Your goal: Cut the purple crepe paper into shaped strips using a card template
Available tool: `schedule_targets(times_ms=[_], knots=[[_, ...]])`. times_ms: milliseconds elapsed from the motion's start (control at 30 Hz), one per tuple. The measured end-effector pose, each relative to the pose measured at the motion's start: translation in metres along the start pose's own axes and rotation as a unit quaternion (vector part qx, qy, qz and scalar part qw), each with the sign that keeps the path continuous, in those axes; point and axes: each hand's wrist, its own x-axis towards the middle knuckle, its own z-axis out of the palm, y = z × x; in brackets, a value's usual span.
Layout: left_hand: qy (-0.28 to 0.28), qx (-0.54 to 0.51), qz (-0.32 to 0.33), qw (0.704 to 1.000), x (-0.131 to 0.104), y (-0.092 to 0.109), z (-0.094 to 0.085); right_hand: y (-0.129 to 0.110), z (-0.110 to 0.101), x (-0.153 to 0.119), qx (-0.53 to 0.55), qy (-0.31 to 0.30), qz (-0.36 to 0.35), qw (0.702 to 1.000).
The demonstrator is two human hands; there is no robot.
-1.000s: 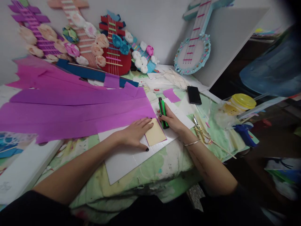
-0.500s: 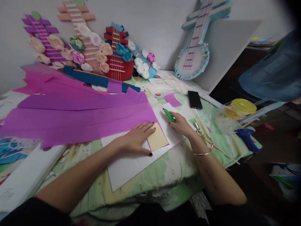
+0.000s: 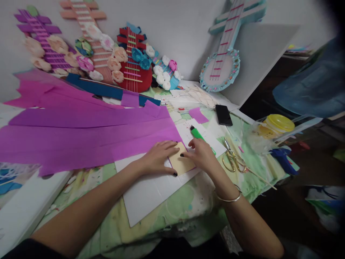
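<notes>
My left hand (image 3: 156, 159) lies with its fingers spread, pressing on the left part of a small cream card (image 3: 180, 161). A sliver of purple paper shows at the card's edge. Over the card's right side is my right hand (image 3: 201, 154), holding nothing, its thumb stretched out and apart from the bent forefinger. Behind its knuckles a green utility knife (image 3: 198, 134) rests on the white board (image 3: 145, 198), partly hidden by the hand. Long strips of purple crepe paper (image 3: 88, 138) reach from the left up to the card.
Gold-handled scissors (image 3: 233, 160) and a thin wooden stick (image 3: 260, 177) lie to the right, near a blue glue gun (image 3: 283, 160). A black phone (image 3: 223, 114) and a purple paper square (image 3: 198, 115) lie farther back. Decorated model instruments, including a red one (image 3: 140, 77), lean on the wall.
My right hand has let go of the utility knife, leaving it on the board, and has moved left and nearer to the card. My left hand stays on the card.
</notes>
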Motion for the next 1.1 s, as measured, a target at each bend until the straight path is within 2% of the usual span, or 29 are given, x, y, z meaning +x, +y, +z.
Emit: schedule_targets(times_ms=[233, 467, 700, 800, 867, 1000, 1100], knots=[[-0.003, -0.092, 0.023, 0.995, -0.003, -0.007, -0.009, -0.014, 0.017, -0.001, -0.043, -0.011, 0.040, 0.998], [0.001, -0.198, 0.021, 0.980, -0.004, -0.020, -0.019, -0.023, 0.007, 0.001, -0.004, -0.069, 0.111, 0.991], [0.028, -0.236, -0.022, 0.971, -0.005, -0.021, -0.022, -0.008, 0.000, -0.003, 0.091, -0.080, 0.123, 0.985], [0.032, -0.231, -0.014, 0.972, -0.005, -0.022, -0.022, 0.002, 0.001, -0.006, 0.133, -0.055, 0.108, 0.984], [0.031, -0.228, -0.017, 0.973, -0.005, -0.022, -0.022, 0.008, 0.004, -0.007, 0.204, -0.026, 0.104, 0.973], [0.036, -0.228, -0.028, 0.973, -0.005, -0.021, -0.021, 0.015, 0.010, -0.009, 0.392, 0.026, 0.107, 0.914], [0.039, -0.251, -0.030, 0.967, -0.005, -0.021, -0.020, 0.014, 0.014, -0.009, 0.443, 0.051, 0.118, 0.887]])
